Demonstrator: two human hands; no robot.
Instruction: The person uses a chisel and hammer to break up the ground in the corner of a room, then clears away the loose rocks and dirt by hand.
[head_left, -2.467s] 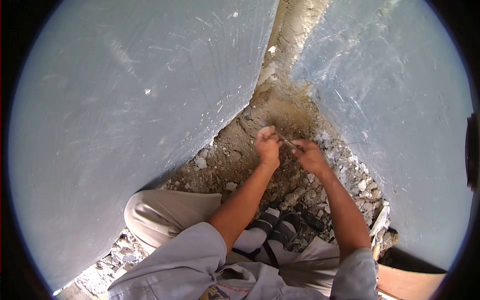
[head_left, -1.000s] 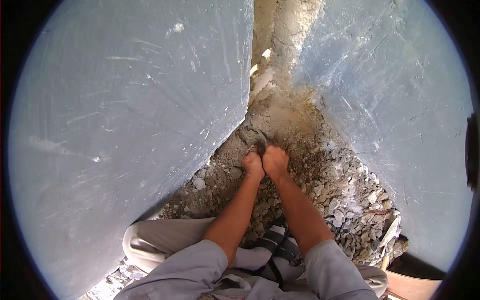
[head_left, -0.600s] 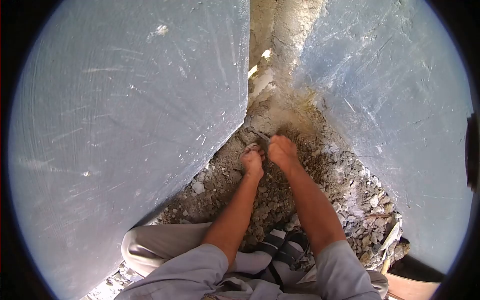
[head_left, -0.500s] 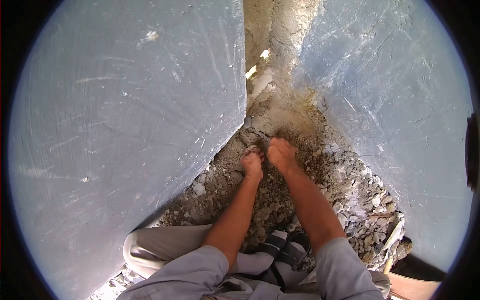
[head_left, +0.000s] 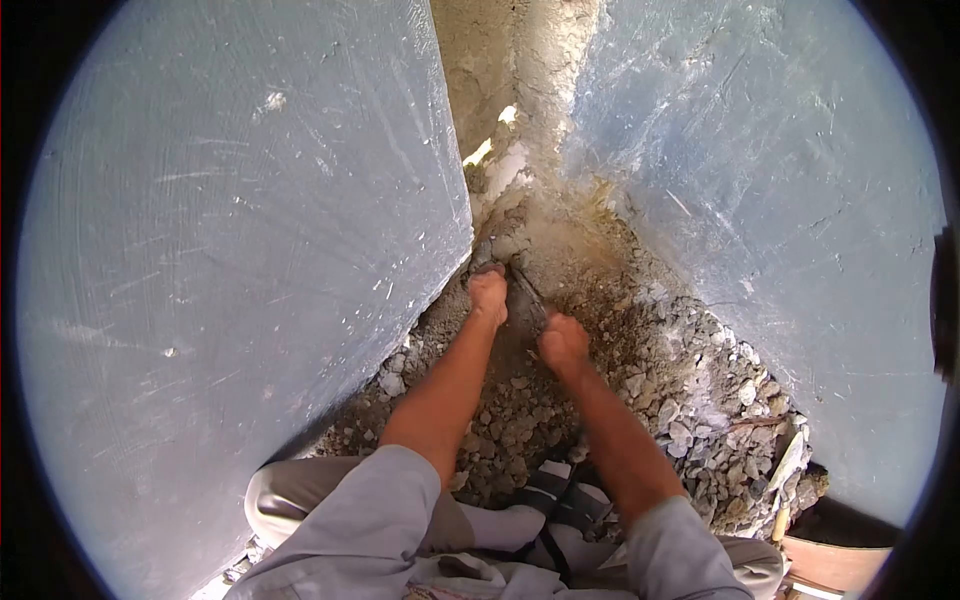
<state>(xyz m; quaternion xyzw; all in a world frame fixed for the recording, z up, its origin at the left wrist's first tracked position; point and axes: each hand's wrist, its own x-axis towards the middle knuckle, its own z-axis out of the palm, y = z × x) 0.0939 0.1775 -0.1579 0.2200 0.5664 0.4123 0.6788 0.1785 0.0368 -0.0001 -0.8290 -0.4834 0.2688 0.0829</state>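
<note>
Two curled hands (head_left: 488, 292) (head_left: 563, 342) in a narrow wedge between panel edges (head_left: 462, 222), right around a slim tool (head_left: 529, 291), left's contents unclear.

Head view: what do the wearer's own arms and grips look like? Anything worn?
Left sleeve and right sleeve are loose, plain grey cloth, ending near the elbow. Left grip and right grip are bare; no gloves, watch or cables visible.

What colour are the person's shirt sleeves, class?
The shirt sleeves are light grey; the head view, the only one, shows them.
</note>
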